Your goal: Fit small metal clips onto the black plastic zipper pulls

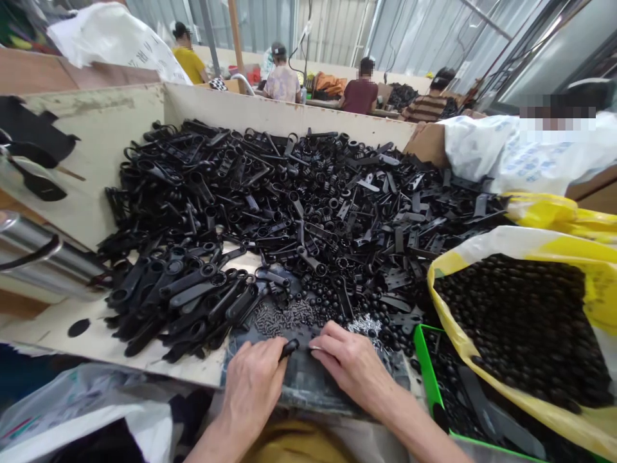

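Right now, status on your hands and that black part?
Left hand pinching a small black plastic part. Right hand beside it, apparently not holding anything. Heap of black plastic parts just ahead of both hands.

bare left hand [253, 386], bare right hand [351, 363], mustard garment [294, 444]

Right of the bench, a yellow-and-white plastic sack [486, 243] lies open, packed with round matte-black beads [515, 328], and a bright green plastic crate [425, 366] sits against it. Left, a polished steel pipe [43, 257] crosses the corner of a pale wooden bin wall [91, 161]; a white woven sack [511, 154] slumps at far right. Beyond, a person in a yellow shirt [189, 64], one in a maroon shirt [359, 93] and one in a striped shirt [424, 109] sit before corrugated metal walls [337, 32].
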A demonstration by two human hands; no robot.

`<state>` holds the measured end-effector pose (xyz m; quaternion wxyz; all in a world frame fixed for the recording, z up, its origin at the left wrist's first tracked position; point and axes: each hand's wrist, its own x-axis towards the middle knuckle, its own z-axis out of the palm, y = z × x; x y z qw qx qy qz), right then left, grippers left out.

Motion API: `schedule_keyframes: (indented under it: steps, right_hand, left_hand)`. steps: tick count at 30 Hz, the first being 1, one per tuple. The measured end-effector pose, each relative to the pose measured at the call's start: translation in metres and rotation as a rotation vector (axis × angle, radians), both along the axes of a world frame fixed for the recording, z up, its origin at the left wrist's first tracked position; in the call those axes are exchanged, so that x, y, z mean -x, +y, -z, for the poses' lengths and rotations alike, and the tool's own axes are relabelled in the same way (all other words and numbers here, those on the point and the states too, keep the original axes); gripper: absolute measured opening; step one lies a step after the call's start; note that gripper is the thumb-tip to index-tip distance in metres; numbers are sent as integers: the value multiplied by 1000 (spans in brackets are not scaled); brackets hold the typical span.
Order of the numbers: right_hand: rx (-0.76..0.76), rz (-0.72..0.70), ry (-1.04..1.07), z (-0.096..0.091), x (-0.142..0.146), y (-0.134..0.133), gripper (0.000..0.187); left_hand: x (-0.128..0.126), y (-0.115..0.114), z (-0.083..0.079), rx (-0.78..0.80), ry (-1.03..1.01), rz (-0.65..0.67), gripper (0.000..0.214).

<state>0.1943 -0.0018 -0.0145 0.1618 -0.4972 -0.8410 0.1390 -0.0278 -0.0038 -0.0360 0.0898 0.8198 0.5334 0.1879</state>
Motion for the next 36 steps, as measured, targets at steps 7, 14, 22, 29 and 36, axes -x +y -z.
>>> schedule_keyframes:
  steps: [7, 14, 22, 29, 36]
  right_hand:
    - [10, 159, 341, 6, -13, -9, 24]
    - [-83, 29, -19, 9, 5, 3, 20]
    - [43, 94, 411, -8, 9, 0, 22]
    - [266, 294, 1051, -5, 37, -11, 9]
    - [256, 283, 1047, -4, 41, -14, 10]
  left_hand:
    - [5, 2, 2, 8, -48, 16, 24]
    - [4, -3, 6, 12, -124, -21, 21]
    - [-5, -6, -27, 842, -1039, -397, 44]
    - [-16, -9, -51, 1036, -1316, -420, 57]
    - [-17, -13, -52, 1022, -1320, -444, 56]
